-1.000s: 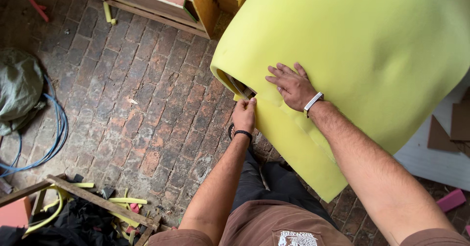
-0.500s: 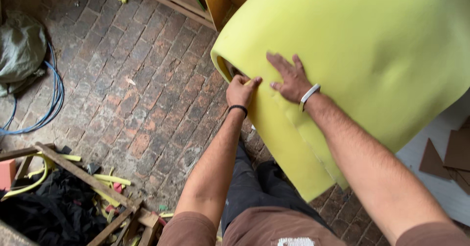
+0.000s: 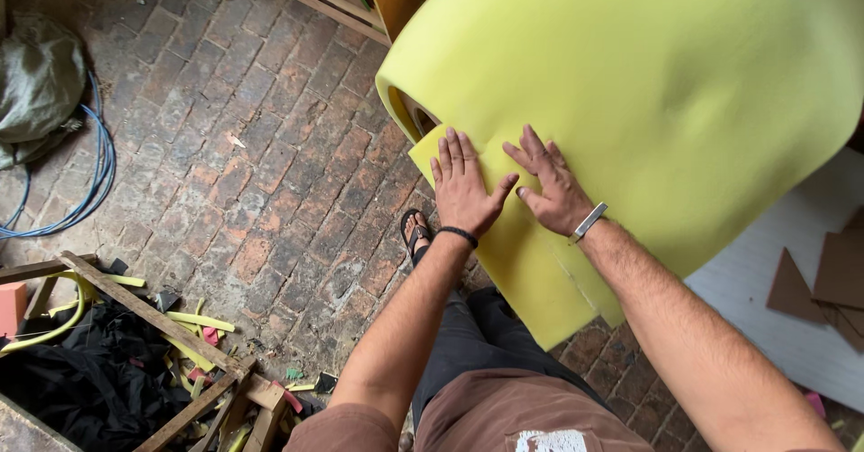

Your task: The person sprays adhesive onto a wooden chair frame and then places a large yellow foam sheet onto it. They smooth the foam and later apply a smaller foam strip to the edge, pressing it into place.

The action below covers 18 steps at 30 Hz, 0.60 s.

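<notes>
Worn brick floor point(image 3: 270, 173); left hand point(image 3: 465, 191), right hand point(image 3: 551, 186) pressed flat, open, on curved yellow foam sheet point(image 3: 666, 83).

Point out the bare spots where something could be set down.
Bare brick floor between the blue hose and foam sheet. Crowded: scrap pile lower left; both hands press the foam.

worn brick floor point(image 3: 252, 173); left of the foam sheet point(image 3: 648, 101) lie a blue hose point(image 3: 94, 177), perhaps a grey sack point(image 3: 40, 87), and yellow offcuts point(image 3: 200, 321).
</notes>
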{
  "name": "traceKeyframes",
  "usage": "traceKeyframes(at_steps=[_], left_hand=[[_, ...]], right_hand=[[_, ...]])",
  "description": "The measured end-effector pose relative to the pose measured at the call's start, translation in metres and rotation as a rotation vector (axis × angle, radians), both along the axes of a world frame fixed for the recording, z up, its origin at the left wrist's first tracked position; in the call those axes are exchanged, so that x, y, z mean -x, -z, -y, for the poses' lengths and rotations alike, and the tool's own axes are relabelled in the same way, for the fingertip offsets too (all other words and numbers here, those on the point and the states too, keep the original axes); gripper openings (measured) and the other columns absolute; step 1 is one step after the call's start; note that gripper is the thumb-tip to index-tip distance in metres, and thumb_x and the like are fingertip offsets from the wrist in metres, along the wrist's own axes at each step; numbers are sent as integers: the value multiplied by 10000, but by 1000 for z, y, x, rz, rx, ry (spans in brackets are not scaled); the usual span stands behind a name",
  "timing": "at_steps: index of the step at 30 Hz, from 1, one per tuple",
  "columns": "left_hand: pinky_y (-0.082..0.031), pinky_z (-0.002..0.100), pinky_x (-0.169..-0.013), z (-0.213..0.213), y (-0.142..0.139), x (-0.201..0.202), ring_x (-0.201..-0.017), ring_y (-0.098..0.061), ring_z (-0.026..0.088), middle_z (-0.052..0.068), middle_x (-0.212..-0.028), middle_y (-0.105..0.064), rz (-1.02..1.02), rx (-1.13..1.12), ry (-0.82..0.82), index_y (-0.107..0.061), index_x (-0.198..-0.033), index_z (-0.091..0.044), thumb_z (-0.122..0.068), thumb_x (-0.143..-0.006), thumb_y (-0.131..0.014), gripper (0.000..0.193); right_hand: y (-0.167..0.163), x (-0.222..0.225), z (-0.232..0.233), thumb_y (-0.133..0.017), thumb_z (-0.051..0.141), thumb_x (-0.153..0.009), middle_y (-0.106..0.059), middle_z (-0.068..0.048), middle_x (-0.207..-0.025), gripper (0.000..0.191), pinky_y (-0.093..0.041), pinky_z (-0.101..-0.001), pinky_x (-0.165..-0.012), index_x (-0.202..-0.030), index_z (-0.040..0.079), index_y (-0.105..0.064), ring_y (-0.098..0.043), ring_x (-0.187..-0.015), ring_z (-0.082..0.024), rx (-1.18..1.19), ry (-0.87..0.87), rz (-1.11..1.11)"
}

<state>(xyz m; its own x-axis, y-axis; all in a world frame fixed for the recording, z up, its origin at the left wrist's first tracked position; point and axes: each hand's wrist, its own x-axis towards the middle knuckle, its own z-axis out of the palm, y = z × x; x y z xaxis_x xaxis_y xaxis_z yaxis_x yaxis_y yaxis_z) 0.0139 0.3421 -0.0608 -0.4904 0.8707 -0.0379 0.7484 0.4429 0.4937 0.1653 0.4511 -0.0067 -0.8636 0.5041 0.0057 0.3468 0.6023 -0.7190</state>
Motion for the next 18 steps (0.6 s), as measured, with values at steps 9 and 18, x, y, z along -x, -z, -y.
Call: traceKeyframes(at_steps=[9,18], left_hand=[[-47,497,-1292,43,1,-9,-1608,-34,374,253,-1715,-73,18,-53,60,-113,-1631,29,-626,-1006,-464,971],[-77,491,-1320,49,6,-8,-1643,-47,345,204,-1762,-71,118,-46,107,-137,-1674,-40,-461,-1063,-472,814]], right_hand=[[12,1,5,-567,50,-926,-438,-64,-1644,941,-36,-472,-1310,-1649,150,27,-318,-1559,-264,74,-21,15],[17,18,13,-502,298,-1003,-212,-113,-1698,783,-14,-523,-1263,-1636,88,-91,-190,-1567,-258,-375,-231,253]])
